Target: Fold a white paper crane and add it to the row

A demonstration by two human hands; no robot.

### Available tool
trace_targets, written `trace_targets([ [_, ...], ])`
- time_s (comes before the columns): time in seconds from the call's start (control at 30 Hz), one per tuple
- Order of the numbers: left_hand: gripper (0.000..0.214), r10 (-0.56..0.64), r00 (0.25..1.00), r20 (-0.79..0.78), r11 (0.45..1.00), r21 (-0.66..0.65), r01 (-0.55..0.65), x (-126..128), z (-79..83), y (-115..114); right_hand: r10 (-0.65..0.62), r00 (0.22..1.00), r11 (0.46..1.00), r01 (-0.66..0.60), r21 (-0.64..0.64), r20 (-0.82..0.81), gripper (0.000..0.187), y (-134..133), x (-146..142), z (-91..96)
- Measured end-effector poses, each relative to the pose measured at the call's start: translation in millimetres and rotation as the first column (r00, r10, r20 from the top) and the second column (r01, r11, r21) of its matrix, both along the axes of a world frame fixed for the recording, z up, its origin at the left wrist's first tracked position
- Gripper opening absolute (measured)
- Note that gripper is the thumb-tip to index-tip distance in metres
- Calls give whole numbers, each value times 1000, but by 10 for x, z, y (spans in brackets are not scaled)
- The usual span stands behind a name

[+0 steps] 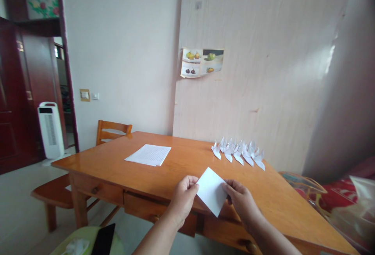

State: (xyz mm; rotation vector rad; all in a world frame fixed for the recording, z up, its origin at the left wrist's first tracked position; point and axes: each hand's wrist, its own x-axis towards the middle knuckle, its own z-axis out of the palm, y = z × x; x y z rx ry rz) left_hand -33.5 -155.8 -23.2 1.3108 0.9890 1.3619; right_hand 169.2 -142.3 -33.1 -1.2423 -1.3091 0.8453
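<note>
A small white square of paper point(211, 192) is held up cornerwise over the front edge of the wooden table point(181, 157). My left hand point(185, 196) pinches its left corner between thumb and fingers. At the opposite corner, my right hand point(238, 197) grips it the same way. Several folded white paper cranes point(238, 153) stand in rows on the table's far right part. To the left on the tabletop lies a stack of lined paper sheets point(149, 155).
A wooden chair point(114, 130) stands behind the table's left end, and a bench point(54, 192) sits at the left. Below left, a dark flat object point(104, 239) rests on a pale green stool or bin. Bags and red items point(342, 196) crowd the right side. A white tower heater point(51, 130) stands near the door.
</note>
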Motion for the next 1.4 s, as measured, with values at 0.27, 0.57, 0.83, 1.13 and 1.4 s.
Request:
trace_targets([
  [0.27,20,182,978,-105,983,40,-178,-4,-98,418,-84,990,995,90,-50,116,40,258,291,-130],
  [0.57,14,302,939,-163,952,106,-288,-16,-167,811,-10,961,994,40,-104,275,32,459,393,-146],
  [0.83,24,327,916,-233,944,126,-305,4,-182,808,196,899,975,-137,-175,391,22,741,377,49],
  [1.13,34,274,932,-235,960,119,-253,18,-182,787,228,858,973,-217,-78,460,21,1262,200,94],
  [1.4,35,243,930,-276,970,88,-227,35,-126,729,214,810,956,-288,53,547,24,1190,156,45],
])
